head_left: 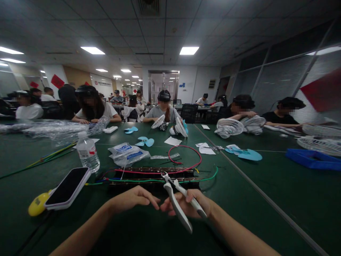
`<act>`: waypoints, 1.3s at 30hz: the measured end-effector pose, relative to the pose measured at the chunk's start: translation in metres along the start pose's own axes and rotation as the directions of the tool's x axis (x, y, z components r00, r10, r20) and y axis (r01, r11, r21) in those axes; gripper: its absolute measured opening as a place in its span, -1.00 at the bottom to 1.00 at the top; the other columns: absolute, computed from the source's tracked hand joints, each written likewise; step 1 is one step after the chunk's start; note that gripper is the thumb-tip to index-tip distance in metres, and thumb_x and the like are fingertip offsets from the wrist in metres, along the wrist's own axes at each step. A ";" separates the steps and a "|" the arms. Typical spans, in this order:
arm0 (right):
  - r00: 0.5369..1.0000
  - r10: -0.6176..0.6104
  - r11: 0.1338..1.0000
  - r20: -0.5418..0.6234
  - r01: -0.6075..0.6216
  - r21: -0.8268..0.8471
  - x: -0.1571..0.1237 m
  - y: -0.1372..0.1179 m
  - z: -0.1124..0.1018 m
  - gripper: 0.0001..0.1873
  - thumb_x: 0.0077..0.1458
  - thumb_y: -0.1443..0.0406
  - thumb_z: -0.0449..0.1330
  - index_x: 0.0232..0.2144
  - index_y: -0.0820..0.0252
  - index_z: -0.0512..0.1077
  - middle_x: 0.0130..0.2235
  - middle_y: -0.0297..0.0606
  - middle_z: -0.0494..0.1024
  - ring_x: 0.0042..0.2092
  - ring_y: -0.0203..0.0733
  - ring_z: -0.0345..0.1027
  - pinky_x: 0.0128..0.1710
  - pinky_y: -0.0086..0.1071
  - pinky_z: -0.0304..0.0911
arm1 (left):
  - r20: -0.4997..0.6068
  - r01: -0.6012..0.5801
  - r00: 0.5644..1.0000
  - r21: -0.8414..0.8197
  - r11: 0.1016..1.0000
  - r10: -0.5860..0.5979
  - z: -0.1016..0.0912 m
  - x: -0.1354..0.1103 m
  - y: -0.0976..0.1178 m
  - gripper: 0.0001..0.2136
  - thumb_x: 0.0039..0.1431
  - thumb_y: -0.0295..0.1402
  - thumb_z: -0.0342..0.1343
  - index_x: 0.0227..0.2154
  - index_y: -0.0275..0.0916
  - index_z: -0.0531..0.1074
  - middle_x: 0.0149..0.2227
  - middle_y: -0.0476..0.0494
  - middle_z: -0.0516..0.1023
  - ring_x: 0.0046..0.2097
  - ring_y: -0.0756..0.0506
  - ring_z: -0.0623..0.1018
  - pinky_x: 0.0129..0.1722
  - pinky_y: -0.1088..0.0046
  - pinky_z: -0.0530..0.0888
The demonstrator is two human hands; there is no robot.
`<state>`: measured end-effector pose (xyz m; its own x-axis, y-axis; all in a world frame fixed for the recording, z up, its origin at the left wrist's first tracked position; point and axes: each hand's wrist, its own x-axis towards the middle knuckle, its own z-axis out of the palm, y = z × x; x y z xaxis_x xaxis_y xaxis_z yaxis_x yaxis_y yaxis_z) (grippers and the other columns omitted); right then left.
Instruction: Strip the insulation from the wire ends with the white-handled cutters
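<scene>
My right hand (193,204) grips a pair of diagonal cutters (177,199) with white and grey handles. The handles are spread apart, and the jaws point away from me, over the wires. Close beside it on the left, my left hand (135,197) holds nothing, its fingers loosely stretched toward the right hand. Just beyond both hands lies a black slotted assembly (154,175) with metal strips. A green wire (211,176) and a red wire (189,167) run along it; the red one curls into a loop at the back.
To the left are a phone (68,186), a yellow object (38,204), and a water bottle (87,153). Plastic bags (128,153), blue fan blades (145,141), fan parts (229,127) and a blue tray (314,159) lie farther off. Several people sit across the green table (266,185).
</scene>
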<state>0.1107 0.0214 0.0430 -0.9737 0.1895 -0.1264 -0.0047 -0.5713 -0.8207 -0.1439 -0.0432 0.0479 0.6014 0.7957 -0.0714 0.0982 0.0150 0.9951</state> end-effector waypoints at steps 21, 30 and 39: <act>0.995 -0.009 0.996 0.103 0.018 -0.089 0.030 0.004 0.013 -0.35 -0.31 0.29 -0.02 -0.10 0.47 0.37 -0.06 0.07 0.45 -0.09 0.05 0.36 0.03 -0.09 0.03 | -0.101 0.123 0.985 -0.134 0.983 -0.137 -0.011 0.011 -0.010 -0.89 -0.13 -0.50 0.03 -0.54 -0.34 0.46 -0.48 -0.09 0.53 -0.38 -0.05 0.51 -0.28 0.45 0.40; 0.998 0.066 0.997 0.010 -0.067 0.039 -0.020 0.027 -0.012 -0.38 -0.24 0.29 0.00 -0.02 0.29 0.26 -0.33 -0.12 0.52 -0.27 -0.07 0.41 -0.13 -0.01 0.18 | -0.594 0.023 0.802 0.128 0.991 0.058 0.023 0.050 -0.025 -0.77 0.06 -0.34 0.03 -0.23 -0.33 0.39 -0.54 -0.05 0.48 -0.58 0.00 0.48 -0.70 0.63 0.27; 0.994 0.022 1.000 -0.106 -0.024 -0.019 -0.046 0.016 -0.044 -0.38 -0.18 0.29 0.03 0.02 0.25 0.20 -0.24 -0.10 0.49 -0.32 -0.13 0.41 -0.36 -0.23 0.33 | -0.629 -0.041 0.768 0.142 0.989 0.122 0.047 0.096 -0.031 -0.74 0.10 -0.29 0.05 -0.18 -0.31 0.43 -0.35 -0.20 0.55 -0.60 0.00 0.52 -0.76 0.64 0.30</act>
<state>0.1658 0.0390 0.0111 -0.9440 0.2602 -0.2031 0.0234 -0.5609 -0.8276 -0.0514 0.0043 0.0071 -0.0246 0.9936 0.1105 0.1850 -0.1041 0.9772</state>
